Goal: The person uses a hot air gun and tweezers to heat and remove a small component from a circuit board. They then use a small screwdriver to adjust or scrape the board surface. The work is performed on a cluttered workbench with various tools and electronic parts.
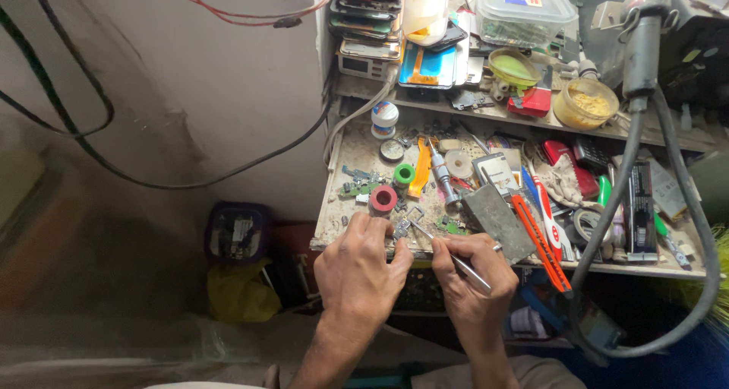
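Nearest the camera, the left hand [358, 264] rests at the front edge of a cluttered workbench [334, 207], fingers curled down and closed over a small metal part [401, 228] that barely shows past the fingertips. Just beside it, the right hand [472, 273] pinches a pair of tweezers [448, 252] between thumb and fingers, a narrow closed grip, with the tips reaching left to the small metal part at the bench edge; whether they touch it cannot be told.

Going by size: a thick grey hose [645, 229] loops down the right side from a tool handle above. A clear plastic box [524, 7] sits on the upper shelf, near a stack of phones [368, 20]. A grey metal plate [500, 220] lies tilted just beyond the right hand, touching an orange utility knife [541, 243] that runs alongside it. Farther back stand a round yellow tub [585, 102], a red tape roll [383, 200] and a green tape roll [403, 175], the red one just above the left hand's knuckles.
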